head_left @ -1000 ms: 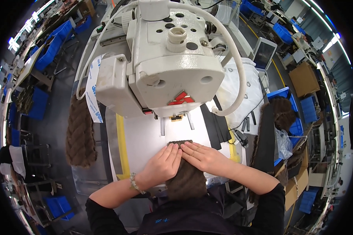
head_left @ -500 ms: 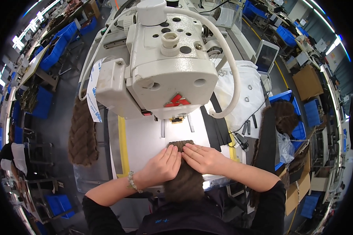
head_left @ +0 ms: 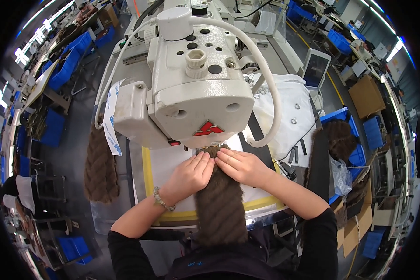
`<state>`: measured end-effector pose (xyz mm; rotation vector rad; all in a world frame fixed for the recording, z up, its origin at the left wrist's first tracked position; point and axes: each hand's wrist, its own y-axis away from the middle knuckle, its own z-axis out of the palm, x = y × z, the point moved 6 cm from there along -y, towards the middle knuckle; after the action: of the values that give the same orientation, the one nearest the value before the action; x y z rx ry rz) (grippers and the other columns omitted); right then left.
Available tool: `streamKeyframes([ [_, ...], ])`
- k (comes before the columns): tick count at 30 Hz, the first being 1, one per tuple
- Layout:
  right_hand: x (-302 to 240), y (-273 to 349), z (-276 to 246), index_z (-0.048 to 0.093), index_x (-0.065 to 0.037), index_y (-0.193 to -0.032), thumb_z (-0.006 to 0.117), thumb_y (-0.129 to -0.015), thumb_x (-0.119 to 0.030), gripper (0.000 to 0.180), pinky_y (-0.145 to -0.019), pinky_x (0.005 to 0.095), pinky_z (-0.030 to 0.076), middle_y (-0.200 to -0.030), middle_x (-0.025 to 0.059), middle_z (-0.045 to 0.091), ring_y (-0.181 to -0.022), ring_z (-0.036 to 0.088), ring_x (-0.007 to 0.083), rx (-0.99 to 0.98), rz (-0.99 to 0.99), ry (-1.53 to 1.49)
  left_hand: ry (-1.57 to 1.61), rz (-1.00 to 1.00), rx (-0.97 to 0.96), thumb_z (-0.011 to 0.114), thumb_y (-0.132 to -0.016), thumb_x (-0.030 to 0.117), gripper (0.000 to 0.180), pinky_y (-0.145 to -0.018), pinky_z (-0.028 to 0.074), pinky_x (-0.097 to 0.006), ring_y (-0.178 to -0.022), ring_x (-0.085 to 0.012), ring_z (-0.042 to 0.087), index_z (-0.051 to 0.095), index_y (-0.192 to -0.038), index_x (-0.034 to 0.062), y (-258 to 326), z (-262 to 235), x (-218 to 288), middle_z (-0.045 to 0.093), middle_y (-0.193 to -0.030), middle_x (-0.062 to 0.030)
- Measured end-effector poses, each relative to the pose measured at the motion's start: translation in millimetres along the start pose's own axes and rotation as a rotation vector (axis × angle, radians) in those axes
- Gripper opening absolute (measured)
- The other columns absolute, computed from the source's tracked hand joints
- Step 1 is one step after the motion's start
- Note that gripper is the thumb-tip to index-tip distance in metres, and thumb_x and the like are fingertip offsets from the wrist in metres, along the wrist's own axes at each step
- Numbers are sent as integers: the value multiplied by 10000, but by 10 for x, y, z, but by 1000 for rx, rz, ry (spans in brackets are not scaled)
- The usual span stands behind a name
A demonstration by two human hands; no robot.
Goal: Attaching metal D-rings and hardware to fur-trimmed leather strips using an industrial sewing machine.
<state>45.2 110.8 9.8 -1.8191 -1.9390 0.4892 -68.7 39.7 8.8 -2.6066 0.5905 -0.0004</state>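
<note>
Way off on my left there's a bundle of brown knitted pieces (head_left: 101, 170) hanging down beside the worktop (head_left: 140, 210), well apart from what I'm doing. Next over, my left hand (head_left: 191, 173) lies flat, fingers together and stretched out, pressing down on the upper end of the brown knitted strip (head_left: 218, 200), with a beaded bracelet (head_left: 162, 200) on that wrist. The strip runs straight down the middle, from right under the front of the big white sewing machine (head_left: 196, 88) back toward me and over the near edge of the worktop. Its top end sits on a white panel with a yellow border (head_left: 147, 163), just below the machine's head, where I can't really make out the needle area. My right hand (head_left: 240, 165) is right beside the left one, fingertips nearly touching it, also flat with fingers together on the strip's top edge, so neither hand is gripping anything, both just hold the knit down. A thick white hose (head_left: 266, 74) loops over the machine's right side. Further right there's a white cloth cover (head_left: 289, 107) with metal rings, then a blue bin (head_left: 345, 140) with more brown knit stuff (head_left: 338, 137) piled in it, and a cardboard box (head_left: 365, 95) farther out.
</note>
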Motion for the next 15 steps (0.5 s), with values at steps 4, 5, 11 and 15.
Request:
streamKeyframes([
  [4,39,5,30,655,12,-1017,627,-768,-77,265,-854,316,557,-1089,134,666,-1050,660,250,11,12,-11,-49,44,35,637,-807,63,230,-837,565,-344,-976,-265,687,678,-1016,-25,-1,-2,-14,687,-1048,-168],
  [5,45,9,38,655,11,-1027,623,-772,-75,271,-830,307,559,-1098,133,666,-1057,659,247,13,18,-6,-56,58,43,636,-807,64,230,-836,565,-346,-975,-267,687,679,-1015,-25,-1,-2,-17,686,-1048,-169],
  [11,71,58,110,675,-26,-1041,607,-801,-61,252,-617,238,534,-1115,106,672,-1059,666,184,26,45,68,-36,34,56,632,-808,65,227,-825,562,-344,-942,-266,688,683,-1011,-24,-10,41,-77,687,-1038,-164],
  [15,90,70,113,682,-37,-1040,602,-812,-57,243,-578,235,530,-1114,97,674,-1051,671,167,35,62,80,-39,35,37,632,-802,66,231,-818,560,-344,-916,-265,687,681,-1008,-27,-16,48,-96,686,-1032,-161],
])
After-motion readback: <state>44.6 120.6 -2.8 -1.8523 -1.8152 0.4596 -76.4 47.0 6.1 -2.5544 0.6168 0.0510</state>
